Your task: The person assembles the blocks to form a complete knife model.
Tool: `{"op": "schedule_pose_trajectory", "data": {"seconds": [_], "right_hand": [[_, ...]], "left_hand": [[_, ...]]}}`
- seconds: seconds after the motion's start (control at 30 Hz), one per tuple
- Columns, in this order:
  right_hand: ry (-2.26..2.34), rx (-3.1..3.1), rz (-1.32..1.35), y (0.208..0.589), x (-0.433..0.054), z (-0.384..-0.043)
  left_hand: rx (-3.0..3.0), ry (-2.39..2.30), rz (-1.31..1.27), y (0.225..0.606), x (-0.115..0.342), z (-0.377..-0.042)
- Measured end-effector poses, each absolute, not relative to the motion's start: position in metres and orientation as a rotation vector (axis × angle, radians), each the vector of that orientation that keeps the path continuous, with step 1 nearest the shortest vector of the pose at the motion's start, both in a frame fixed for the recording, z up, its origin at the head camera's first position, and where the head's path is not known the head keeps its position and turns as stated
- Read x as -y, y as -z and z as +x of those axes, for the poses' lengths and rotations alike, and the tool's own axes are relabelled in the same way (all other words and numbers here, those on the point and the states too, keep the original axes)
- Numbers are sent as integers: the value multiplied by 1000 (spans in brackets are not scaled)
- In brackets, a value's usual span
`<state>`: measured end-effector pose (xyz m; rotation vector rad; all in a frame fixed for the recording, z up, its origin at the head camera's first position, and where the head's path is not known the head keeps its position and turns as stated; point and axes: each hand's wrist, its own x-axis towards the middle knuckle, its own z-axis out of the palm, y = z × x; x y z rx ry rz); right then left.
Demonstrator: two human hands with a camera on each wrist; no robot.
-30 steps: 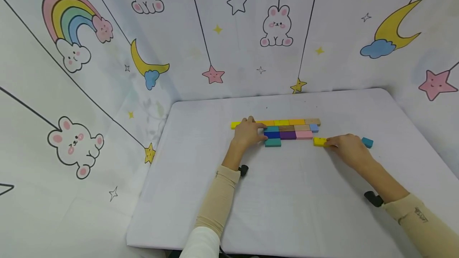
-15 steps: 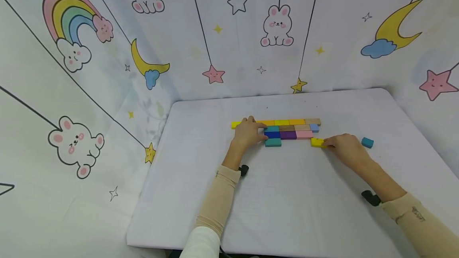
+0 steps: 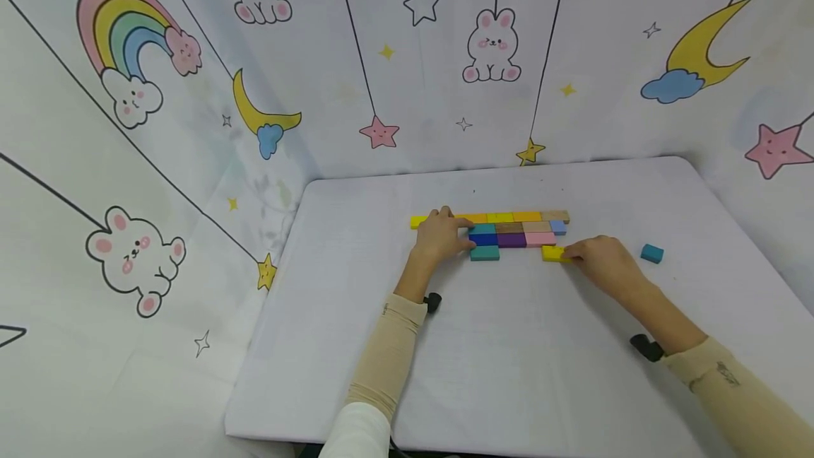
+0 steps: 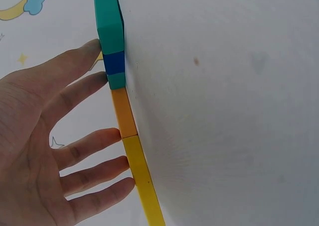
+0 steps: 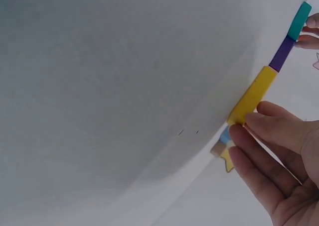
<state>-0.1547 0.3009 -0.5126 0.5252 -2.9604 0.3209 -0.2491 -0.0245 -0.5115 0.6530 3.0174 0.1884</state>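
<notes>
Flat coloured blocks lie in rows on the white table. My left hand [image 3: 437,237] rests at the left end of the rows, its fingers spread and relaxed. In the left wrist view its fingertips touch the edges of the teal block [image 4: 109,27], the blue block [image 4: 114,63] and a yellow block [image 4: 143,178]. My right hand [image 3: 607,265] pinches a yellow block [image 3: 553,254] by its right end between thumb and fingers. That block is just below the pink block [image 3: 540,239], with a gap between it and the teal block [image 3: 485,253] to its left.
A loose blue block [image 3: 651,254] lies to the right of my right hand. Yellow, orange and wooden blocks make the back row; a purple block [image 3: 511,239] is in the row before the front one. A patterned wall cloth [image 3: 420,90] stands behind the table [image 3: 509,359].
My right hand has slid left with the yellow block, bringing it below the pink block and nearer the front teal block. The loose blue block is now fully uncovered. My left hand has stayed put.
</notes>
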Motion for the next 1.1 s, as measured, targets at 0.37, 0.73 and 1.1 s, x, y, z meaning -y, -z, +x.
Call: {"op": "schedule_pose_trajectory", "data": {"seconds": [0.37, 0.73, 1.1], "right_hand": [[-300, 2967, 572, 512, -284, -161], [-268, 2930, 628, 516, -274, -167], [-262, 2902, 672, 514, -267, -170]], "left_hand": [[-3010, -153, 643, 513, 24, -251], [-3015, -163, 652, 511, 25, -250], [-3006, -161, 648, 511, 26, -251]]}}
